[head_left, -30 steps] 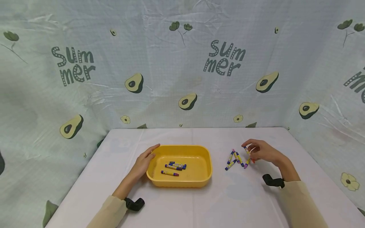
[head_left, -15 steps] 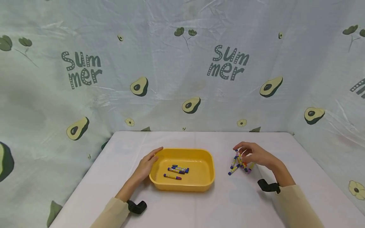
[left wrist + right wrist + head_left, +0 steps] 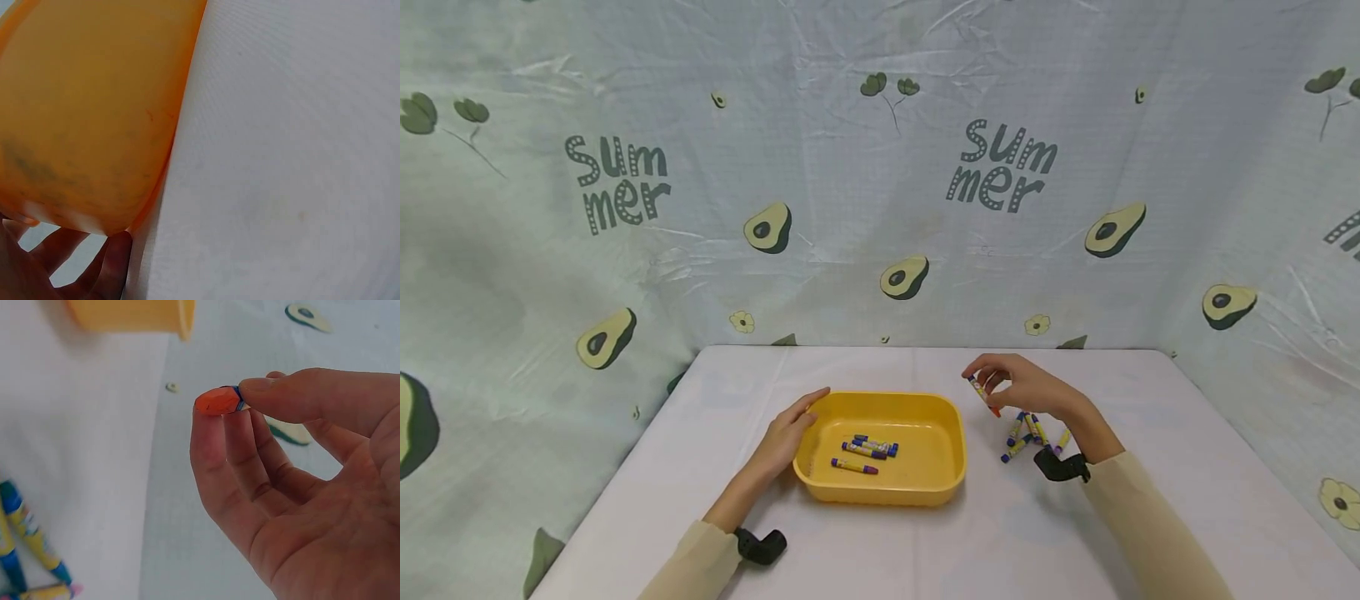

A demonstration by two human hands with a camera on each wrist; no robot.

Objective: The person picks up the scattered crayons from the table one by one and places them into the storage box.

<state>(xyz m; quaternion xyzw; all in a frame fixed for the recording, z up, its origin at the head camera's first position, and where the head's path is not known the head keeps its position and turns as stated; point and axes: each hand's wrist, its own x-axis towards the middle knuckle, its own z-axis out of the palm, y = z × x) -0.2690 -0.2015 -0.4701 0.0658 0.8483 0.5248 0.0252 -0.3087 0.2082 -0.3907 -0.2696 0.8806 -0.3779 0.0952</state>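
Grips the left end of the yellow tray point(image 3: 880, 494) with the left hand point(image 3: 783, 433), prob to stop any sliding, and kinda daintily pinches an orange-tipped crayon point(image 3: 982, 394) in the right hand point(image 3: 1026, 385) just outside the tray's far right corner, likely for finer control.

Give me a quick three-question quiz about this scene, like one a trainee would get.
1. What colour is the bare tip of the crayon held in the right hand?
2. True or false: the left hand is touching the yellow tray.
3. From the person's side, where do the loose crayons on the table lie? A) left of the tray; B) right of the tray; C) underneath the tray.

Key: 1. Orange. 2. True. 3. B.
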